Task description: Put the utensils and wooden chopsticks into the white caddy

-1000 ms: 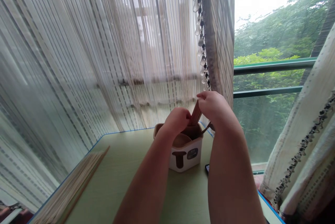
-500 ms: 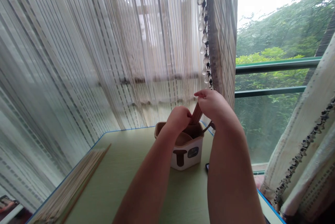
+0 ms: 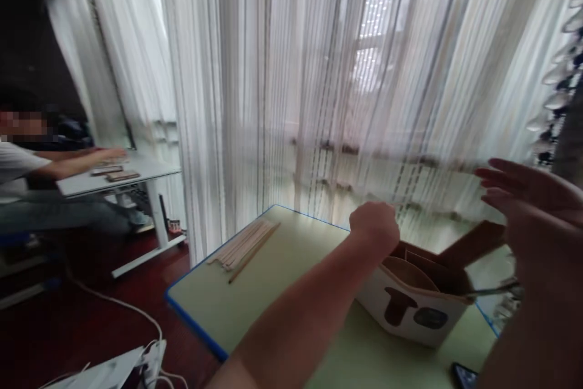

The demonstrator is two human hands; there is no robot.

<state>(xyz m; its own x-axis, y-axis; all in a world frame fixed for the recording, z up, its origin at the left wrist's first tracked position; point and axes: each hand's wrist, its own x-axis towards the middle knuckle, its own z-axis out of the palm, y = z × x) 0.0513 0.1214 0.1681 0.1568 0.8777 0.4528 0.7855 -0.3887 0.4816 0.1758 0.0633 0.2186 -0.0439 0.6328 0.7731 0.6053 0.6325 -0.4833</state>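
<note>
My left hand (image 3: 376, 226) is curled into a fist just above the left rim of a white utensil holder (image 3: 410, 311) with a brown rim and brown markings. What the fist holds, if anything, is hidden. My right hand (image 3: 531, 204) hovers above the holder's right side with its fingers stretched out and nothing in them. Brown chopsticks (image 3: 476, 243) lean out of the holder toward the right, just below that hand. A thin metal handle (image 3: 494, 292) sticks out at the holder's right edge.
The holder stands on a green table (image 3: 255, 298) with a blue edge. A loose bundle of pale chopsticks (image 3: 243, 244) lies at its far left corner. A dark phone (image 3: 464, 374) lies near the front. Sheer curtains (image 3: 291, 85) hang behind. Another person (image 3: 27, 176) sits at a white desk (image 3: 113, 178) to the left; a power strip (image 3: 122, 368) lies on the floor.
The view has swung left, so the holder now sits at the right. My right hand has let go of the brown chopsticks and opened; my left hand has lifted off them, still curled.
</note>
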